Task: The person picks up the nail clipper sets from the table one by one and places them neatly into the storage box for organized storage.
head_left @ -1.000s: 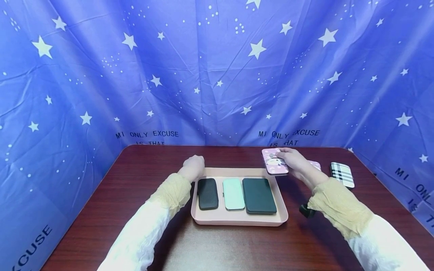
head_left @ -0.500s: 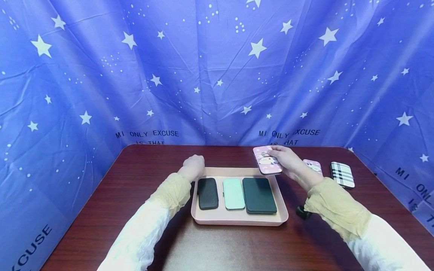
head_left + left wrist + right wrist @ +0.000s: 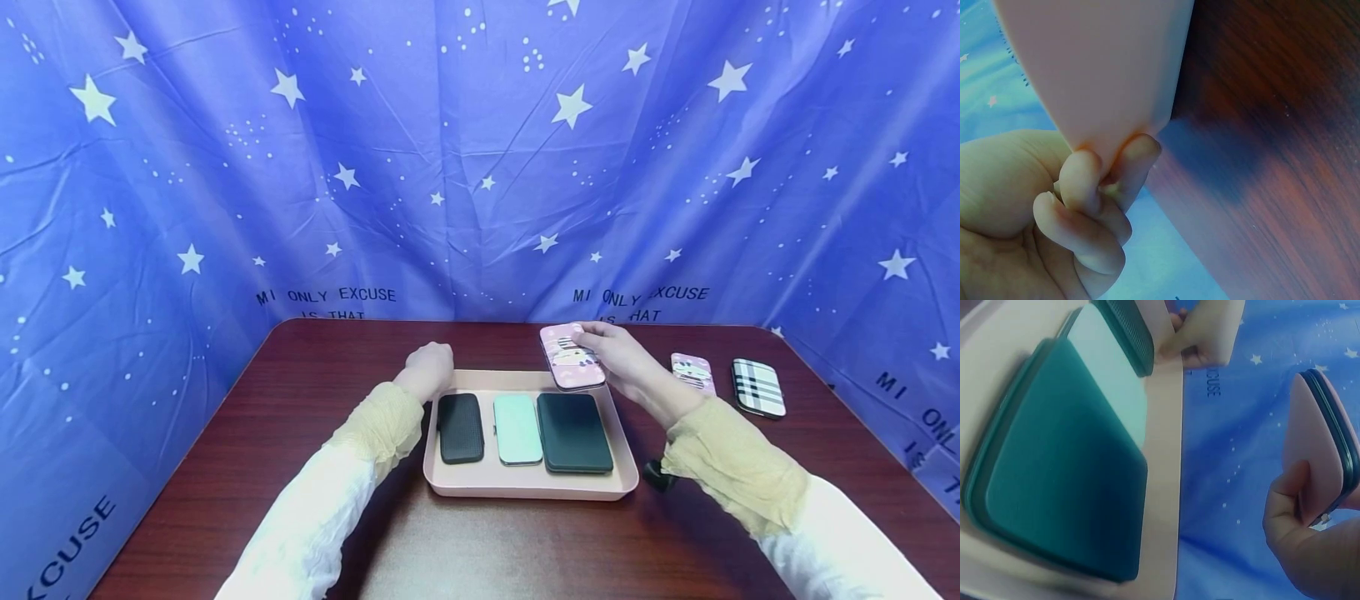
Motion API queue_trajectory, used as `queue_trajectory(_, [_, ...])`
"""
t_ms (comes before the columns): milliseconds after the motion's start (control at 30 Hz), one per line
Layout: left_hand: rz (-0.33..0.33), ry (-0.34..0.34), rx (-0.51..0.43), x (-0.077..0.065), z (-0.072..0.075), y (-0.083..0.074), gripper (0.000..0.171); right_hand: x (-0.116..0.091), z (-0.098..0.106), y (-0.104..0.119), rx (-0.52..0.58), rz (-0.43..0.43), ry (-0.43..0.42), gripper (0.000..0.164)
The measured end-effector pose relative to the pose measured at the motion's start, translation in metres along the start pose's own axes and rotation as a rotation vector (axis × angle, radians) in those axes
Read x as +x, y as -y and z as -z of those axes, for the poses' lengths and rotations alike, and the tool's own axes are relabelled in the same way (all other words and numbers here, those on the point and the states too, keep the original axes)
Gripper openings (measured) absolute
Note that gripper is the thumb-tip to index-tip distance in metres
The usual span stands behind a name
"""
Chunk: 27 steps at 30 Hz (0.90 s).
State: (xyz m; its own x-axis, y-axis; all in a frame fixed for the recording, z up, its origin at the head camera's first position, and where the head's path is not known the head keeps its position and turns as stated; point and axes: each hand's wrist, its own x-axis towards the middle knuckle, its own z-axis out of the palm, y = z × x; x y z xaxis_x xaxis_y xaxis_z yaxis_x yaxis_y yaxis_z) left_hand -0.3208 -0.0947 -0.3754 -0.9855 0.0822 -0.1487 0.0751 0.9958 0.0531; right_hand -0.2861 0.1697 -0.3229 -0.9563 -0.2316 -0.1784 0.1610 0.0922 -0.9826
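Note:
My left hand (image 3: 427,369) grips the far left corner of a shallow pale pink tray (image 3: 532,492); in the left wrist view its curled fingers (image 3: 1085,175) pinch the tray's edge. A pink hard-shell case (image 3: 567,357) with a white cartoon print is held by my right hand (image 3: 626,358), raised over the tray's far rim. The right wrist view shows this case's dark seam and small metal clasp. Side by side in the tray lie a black textured case (image 3: 461,428), a mint green case (image 3: 517,429) and a larger dark green case (image 3: 576,433).
Right of the tray, a second pink printed case (image 3: 692,372) and a black-and-white plaid case (image 3: 759,387) lie on the brown wooden table (image 3: 480,558). A small black object (image 3: 657,475) shows below my right wrist. A blue starry curtain (image 3: 450,167) surrounds the table.
My right hand has carried the pink case leftward, from the tray's far right corner toward the middle of its far rim. The second pink case is now more exposed. The left hand stays put.

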Motion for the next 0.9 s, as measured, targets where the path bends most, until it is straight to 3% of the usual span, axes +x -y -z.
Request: queue_trajectory(900, [0.008, 0.008, -0.009, 0.0, 0.001, 0.0, 0.025, 0.006, -0.05, 0.001, -0.027, -0.018, 0.067, 0.047])
